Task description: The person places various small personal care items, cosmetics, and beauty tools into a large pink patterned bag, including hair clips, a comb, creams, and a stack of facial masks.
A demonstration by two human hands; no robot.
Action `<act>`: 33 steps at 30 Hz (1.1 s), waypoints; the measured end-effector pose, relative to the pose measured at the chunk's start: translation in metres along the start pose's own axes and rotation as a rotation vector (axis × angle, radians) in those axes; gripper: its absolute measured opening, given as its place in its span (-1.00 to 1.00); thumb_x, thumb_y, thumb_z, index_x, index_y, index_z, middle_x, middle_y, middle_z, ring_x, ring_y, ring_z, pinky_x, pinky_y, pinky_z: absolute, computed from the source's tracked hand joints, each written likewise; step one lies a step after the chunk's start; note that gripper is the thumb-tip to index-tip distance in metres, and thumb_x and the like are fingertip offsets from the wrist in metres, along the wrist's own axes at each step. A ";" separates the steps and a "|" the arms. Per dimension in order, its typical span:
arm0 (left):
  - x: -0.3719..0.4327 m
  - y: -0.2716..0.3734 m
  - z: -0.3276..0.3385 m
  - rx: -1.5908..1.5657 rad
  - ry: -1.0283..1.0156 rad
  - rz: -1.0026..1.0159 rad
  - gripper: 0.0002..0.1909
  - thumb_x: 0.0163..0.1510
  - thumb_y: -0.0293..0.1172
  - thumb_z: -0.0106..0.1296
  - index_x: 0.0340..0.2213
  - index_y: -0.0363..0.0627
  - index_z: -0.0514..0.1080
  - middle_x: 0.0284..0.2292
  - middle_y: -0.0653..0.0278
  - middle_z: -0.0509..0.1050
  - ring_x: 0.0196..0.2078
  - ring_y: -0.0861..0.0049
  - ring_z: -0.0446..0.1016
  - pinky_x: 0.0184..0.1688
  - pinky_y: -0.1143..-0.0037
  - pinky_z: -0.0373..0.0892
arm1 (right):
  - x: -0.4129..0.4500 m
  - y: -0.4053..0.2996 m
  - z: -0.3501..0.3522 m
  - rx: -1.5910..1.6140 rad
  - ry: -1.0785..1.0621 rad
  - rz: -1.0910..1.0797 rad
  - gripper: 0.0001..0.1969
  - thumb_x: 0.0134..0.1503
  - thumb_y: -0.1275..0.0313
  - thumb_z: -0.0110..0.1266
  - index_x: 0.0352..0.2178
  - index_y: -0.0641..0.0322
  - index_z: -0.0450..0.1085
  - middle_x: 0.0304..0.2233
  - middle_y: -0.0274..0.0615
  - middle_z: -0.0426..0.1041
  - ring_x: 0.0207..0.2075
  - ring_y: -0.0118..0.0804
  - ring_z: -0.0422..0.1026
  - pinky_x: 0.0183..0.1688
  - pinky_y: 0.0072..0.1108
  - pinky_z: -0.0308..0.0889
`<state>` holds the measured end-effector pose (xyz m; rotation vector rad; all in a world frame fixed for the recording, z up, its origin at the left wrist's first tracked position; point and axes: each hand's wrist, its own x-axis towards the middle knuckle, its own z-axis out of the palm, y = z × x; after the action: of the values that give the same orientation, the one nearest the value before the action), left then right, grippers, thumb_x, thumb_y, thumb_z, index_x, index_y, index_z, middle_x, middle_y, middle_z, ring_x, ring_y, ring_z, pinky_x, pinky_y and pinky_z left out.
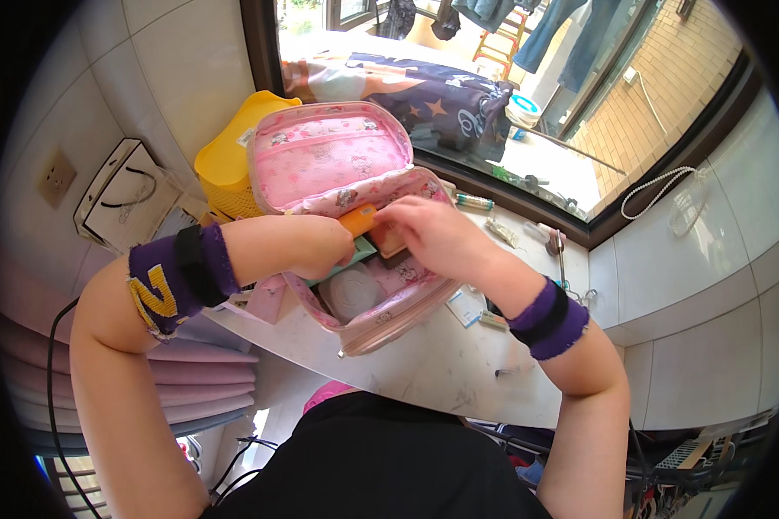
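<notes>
A pink zippered cosmetic case point(389, 327) lies with its lid point(331, 162) raised and its patterned lining showing. My left hand point(328, 245) reaches in from the left, its fingertips mostly hidden, beside a pale green packet point(361, 250). An orange tube or bottle point(358, 221) lies between my hands. Bent over the case from the right, my right hand point(422, 227) has its fingertips at the orange item's right end, above a brown box-like item point(389, 241). Whether either hand grips anything is unclear. A round translucent container point(350, 292) sits in the front of the case.
A yellow perforated basket point(224, 156) and a white paper bag point(120, 201) stand behind on the left. Small tubes, including a green-and-white one point(474, 202), lie on the white counter point(428, 373) to the right. A window point(578, 224) borders the back; folded pink cloths point(201, 373) are stacked lower left.
</notes>
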<state>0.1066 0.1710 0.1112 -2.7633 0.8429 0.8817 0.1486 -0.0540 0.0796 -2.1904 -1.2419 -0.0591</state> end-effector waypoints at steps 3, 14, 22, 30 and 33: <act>0.007 -0.025 0.027 -0.079 0.139 0.122 -0.69 -0.01 -0.46 0.08 -0.18 -0.05 0.56 -0.33 0.11 0.59 -0.19 0.16 0.55 -0.10 0.26 0.44 | -0.011 -0.023 -0.037 0.062 0.136 0.030 -0.74 0.16 0.56 -0.04 -0.15 0.24 0.50 -0.19 0.00 0.53 -0.15 -0.01 0.51 -0.09 -0.37 0.42; 0.028 0.061 -0.084 -0.026 0.519 0.265 -0.87 0.09 -0.42 0.05 -0.32 -0.13 0.52 -0.42 0.08 0.55 -0.30 0.10 0.55 -0.23 0.27 0.44 | -0.141 -0.011 -0.104 -0.072 0.449 0.582 -0.77 0.23 0.50 0.03 -0.11 0.33 0.50 -0.28 -0.11 0.61 -0.26 -0.36 0.57 -0.17 -0.57 0.46; 0.123 0.149 -0.080 0.085 0.374 0.585 -0.72 0.00 -0.57 0.08 -0.19 -0.10 0.49 -0.26 0.05 0.57 -0.12 0.10 0.54 -0.11 0.23 0.44 | -0.260 0.017 -0.080 -0.243 0.489 0.965 -0.69 0.05 0.39 0.19 -0.13 0.17 0.51 -0.20 -0.06 0.57 -0.16 -0.04 0.53 -0.09 -0.36 0.42; 0.194 0.227 -0.066 0.405 0.180 0.584 -0.54 0.01 -0.48 0.19 -0.06 -0.29 0.32 -0.07 0.00 0.42 -0.02 0.10 0.49 -0.08 0.26 0.47 | -0.296 0.021 -0.064 -0.348 0.291 1.051 -0.52 -0.15 0.32 0.34 -0.17 0.29 0.44 -0.09 -0.03 0.49 -0.01 0.00 0.46 0.01 -0.30 0.40; 0.210 0.245 -0.057 0.425 0.144 0.554 -0.47 -0.03 -0.48 0.19 -0.04 -0.33 0.25 -0.05 -0.03 0.38 -0.03 0.08 0.49 -0.10 0.25 0.48 | -0.302 0.033 -0.058 -0.344 0.265 1.056 -0.51 -0.15 0.31 0.35 -0.16 0.29 0.43 -0.08 -0.02 0.47 -0.02 0.00 0.46 0.02 -0.31 0.40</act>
<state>0.1434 -0.1493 0.0515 -2.2668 1.6493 0.4811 0.0206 -0.3277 0.0119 -2.7450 0.1708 -0.1290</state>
